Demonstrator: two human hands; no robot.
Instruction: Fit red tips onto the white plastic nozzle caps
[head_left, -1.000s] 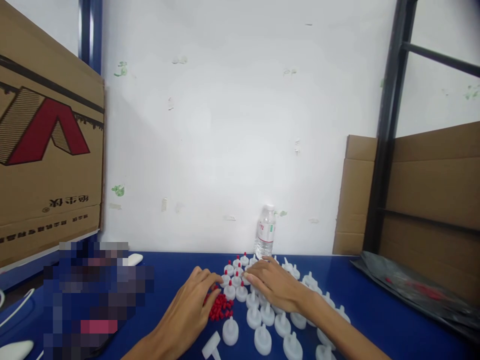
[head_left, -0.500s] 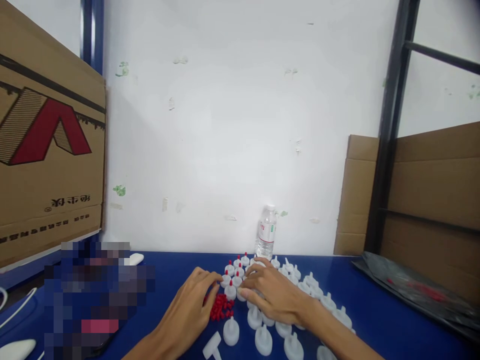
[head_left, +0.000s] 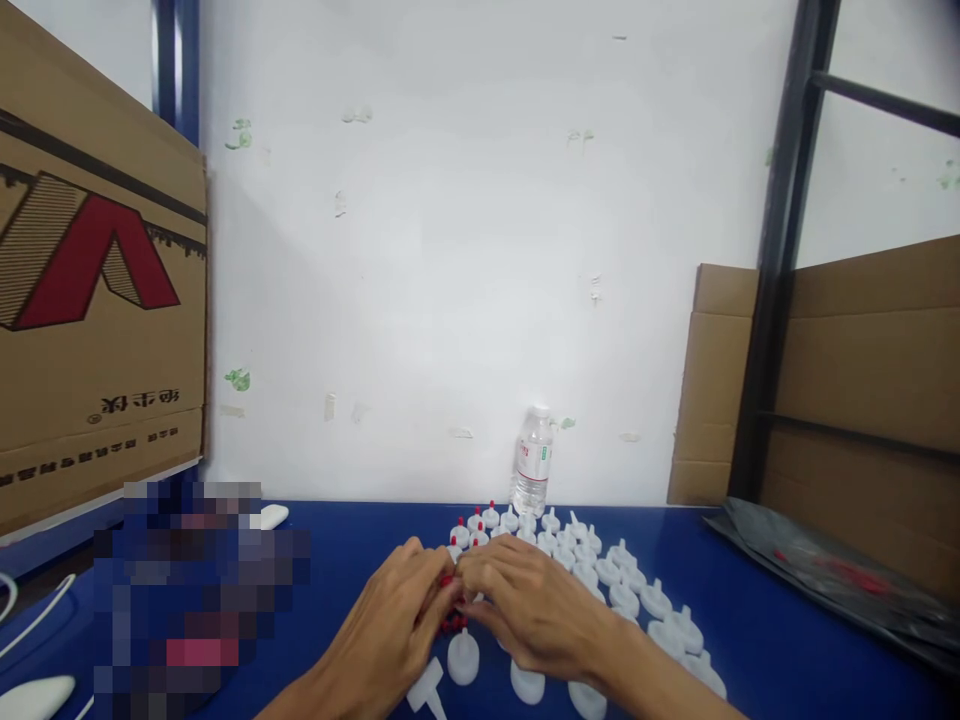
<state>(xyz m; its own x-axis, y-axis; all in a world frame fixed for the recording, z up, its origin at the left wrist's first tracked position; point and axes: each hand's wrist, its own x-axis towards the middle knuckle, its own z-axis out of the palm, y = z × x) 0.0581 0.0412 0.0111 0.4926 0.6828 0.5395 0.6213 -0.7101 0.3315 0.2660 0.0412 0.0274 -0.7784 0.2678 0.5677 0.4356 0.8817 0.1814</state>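
Note:
My left hand (head_left: pixel 397 610) is over the pile of small red caps (head_left: pixel 454 622), its fingers bent and pinched together. My right hand (head_left: pixel 529 605) meets it from the right, thumb and fingers also closed. The fingertips nearly touch, and whatever lies between them is hidden, though a bit of red shows there. Behind the hands stand several white nozzle lids with red caps on their tips (head_left: pixel 478 535). To the right are rows of bare white nozzle lids (head_left: pixel 656 600). One white lid (head_left: pixel 463 660) stands in front of the pile, and another lid (head_left: pixel 427 685) lies on its side.
A clear water bottle (head_left: pixel 532 465) stands by the wall at the back of the blue table (head_left: pixel 330 560). On the right lies a dark plastic bag (head_left: pixel 825 570). A large cardboard box (head_left: pixel 105 370) stands at left, with a blurred-out object (head_left: pixel 195 590) below it.
My right hand has moved left and down from the white lids to meet my left hand. My left hand has shifted slightly right, and its fingers have closed over the red caps.

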